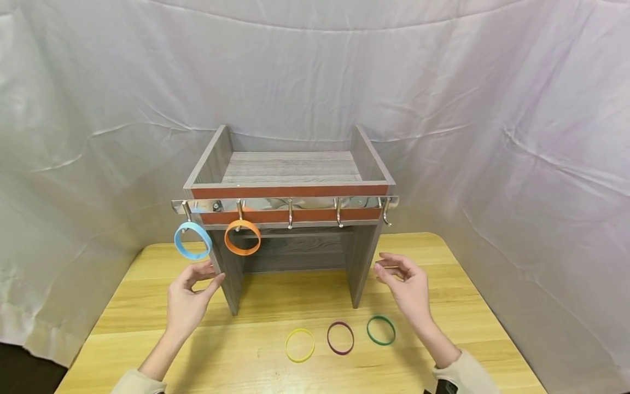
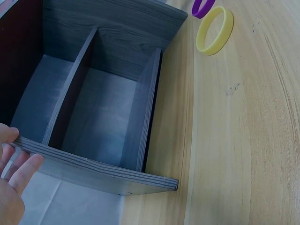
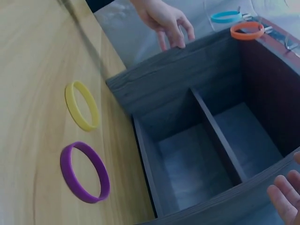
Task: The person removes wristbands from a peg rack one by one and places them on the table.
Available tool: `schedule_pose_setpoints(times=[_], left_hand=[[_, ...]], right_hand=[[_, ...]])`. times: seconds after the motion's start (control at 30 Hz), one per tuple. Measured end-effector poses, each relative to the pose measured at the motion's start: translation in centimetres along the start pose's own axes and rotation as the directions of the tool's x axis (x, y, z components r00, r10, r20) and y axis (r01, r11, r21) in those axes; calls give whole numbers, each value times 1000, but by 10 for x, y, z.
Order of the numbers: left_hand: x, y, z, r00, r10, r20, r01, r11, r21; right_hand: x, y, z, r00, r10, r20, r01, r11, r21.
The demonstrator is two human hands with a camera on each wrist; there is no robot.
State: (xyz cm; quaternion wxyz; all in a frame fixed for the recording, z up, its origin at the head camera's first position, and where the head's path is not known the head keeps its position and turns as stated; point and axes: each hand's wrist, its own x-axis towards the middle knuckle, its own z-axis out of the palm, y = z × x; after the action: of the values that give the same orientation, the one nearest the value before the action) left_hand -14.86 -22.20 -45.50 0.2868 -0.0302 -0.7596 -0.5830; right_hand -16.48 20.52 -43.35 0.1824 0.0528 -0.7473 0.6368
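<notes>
My left hand (image 1: pixel 189 295) is beside the left side panel of a grey wooden shelf unit (image 1: pixel 364 262), thumb and fingers loosely bent. In the left wrist view its fingertips (image 2: pixel 29 169) are right at the panel's edge. My right hand (image 1: pixel 409 284) is just outside the right panel, fingers loosely curved and nothing between them. A metal hook rail (image 1: pixel 266 204) runs across the unit's front. From its leftmost hook hangs a light blue wristband (image 1: pixel 193 241); an orange wristband (image 1: pixel 242 238) hangs from the second. The other three hooks hold nothing.
On the wooden table (image 1: pixel 246 361) in front of the unit lie a yellow wristband (image 1: pixel 287 350), a purple wristband (image 1: pixel 352 337) and a green wristband (image 1: pixel 369 332). Pale cloth (image 1: pixel 305 82) surrounds the table at the back and sides.
</notes>
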Motion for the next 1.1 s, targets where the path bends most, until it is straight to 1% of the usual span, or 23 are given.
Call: schedule_pose_setpoints(times=[0.07,0.23,0.37,0.5,0.63,0.77,0.87,1.03,1.1], left_hand=[[0,1,0,1000,0,1,0,1000,-4],[-1,-2,0,1000,-11,-7,12,1000,6],[-2,-1,-1,1000,-18,-16,18,1000,8],[-2,1,-2,1000,-12,-10,12,1000,12],[-1,1,-5,1000,-15,22,15,1000,27],[-1,3,-10,997,-20,80,15,997,72],[0,3,-14,994,-26,109,15,996,93],[2,8,-22,993,-36,112,31,999,42],[3,11,-26,994,-24,103,23,1000,11]], right_hand=[[3,2,0,1000,-1,3,1,1000,4],[8,5,3,1000,-19,12,19,1000,9],[11,8,7,999,-50,14,50,999,-20],[12,11,10,999,-51,2,51,998,-43],[12,11,13,999,-45,-6,44,998,-45],[13,12,14,999,-44,-16,44,998,-42],[13,11,14,999,-43,-20,42,998,-41],[13,11,13,999,-39,-22,38,999,-38],[13,10,13,999,-34,-24,33,999,-39]])
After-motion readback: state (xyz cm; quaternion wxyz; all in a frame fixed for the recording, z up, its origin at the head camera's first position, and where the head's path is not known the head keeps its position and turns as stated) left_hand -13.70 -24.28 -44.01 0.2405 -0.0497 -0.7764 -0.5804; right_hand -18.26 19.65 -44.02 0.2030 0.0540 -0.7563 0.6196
